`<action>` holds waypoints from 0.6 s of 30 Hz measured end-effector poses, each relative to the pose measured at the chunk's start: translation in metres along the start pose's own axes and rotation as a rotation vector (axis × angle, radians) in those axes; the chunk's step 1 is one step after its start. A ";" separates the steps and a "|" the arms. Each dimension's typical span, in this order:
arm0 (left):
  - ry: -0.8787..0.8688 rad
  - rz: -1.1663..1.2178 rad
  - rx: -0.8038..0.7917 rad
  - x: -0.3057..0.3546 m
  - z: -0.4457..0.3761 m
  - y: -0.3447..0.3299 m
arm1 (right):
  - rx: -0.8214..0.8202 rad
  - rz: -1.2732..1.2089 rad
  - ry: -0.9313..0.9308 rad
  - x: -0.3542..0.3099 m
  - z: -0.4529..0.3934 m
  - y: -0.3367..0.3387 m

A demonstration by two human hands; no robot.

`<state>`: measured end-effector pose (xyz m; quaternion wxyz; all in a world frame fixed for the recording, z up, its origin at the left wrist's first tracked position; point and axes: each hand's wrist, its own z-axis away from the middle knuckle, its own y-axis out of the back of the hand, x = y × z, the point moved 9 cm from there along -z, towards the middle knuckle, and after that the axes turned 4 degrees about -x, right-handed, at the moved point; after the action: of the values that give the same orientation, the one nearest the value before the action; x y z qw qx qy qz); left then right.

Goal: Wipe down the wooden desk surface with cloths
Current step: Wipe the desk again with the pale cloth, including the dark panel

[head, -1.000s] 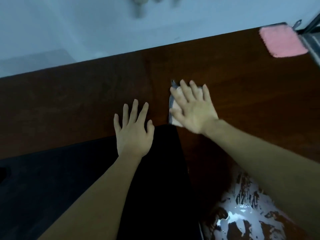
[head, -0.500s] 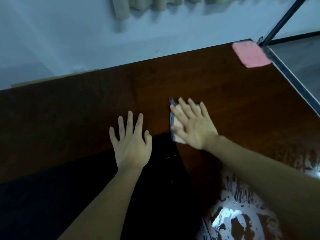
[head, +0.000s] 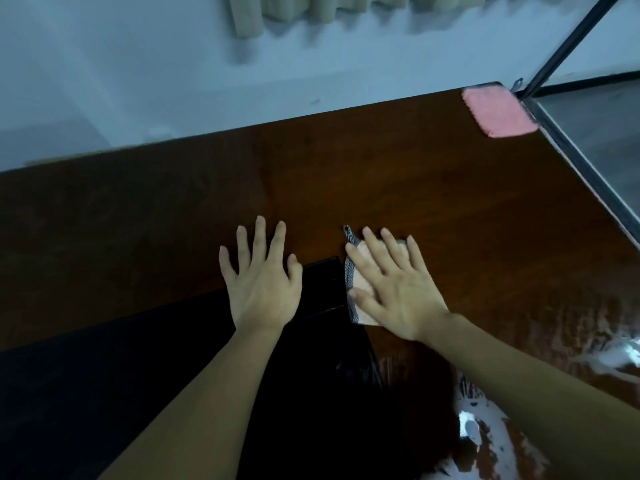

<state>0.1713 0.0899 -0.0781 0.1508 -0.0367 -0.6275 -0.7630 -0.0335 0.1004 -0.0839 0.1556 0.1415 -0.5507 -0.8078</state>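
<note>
On the dark wooden desk, two flat hands, one pressing a cloth.

Furthest left, the left hand lies spread with straight fingers, holding nothing, probably to steady the body, its heel over a black mat. Just right of it, the right hand presses flat-fingered on a folded cloth, likely to keep it against the wood. Far beyond the right hand, a pink cloth waits at the corner.
</note>
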 end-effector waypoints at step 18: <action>0.028 0.006 0.011 0.001 0.001 -0.001 | 0.010 0.006 0.031 0.039 -0.061 0.028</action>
<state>0.1704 0.0912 -0.0785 0.1622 -0.0270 -0.6296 -0.7594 -0.0421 0.0231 -0.0819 0.1660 0.1530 -0.5528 -0.8022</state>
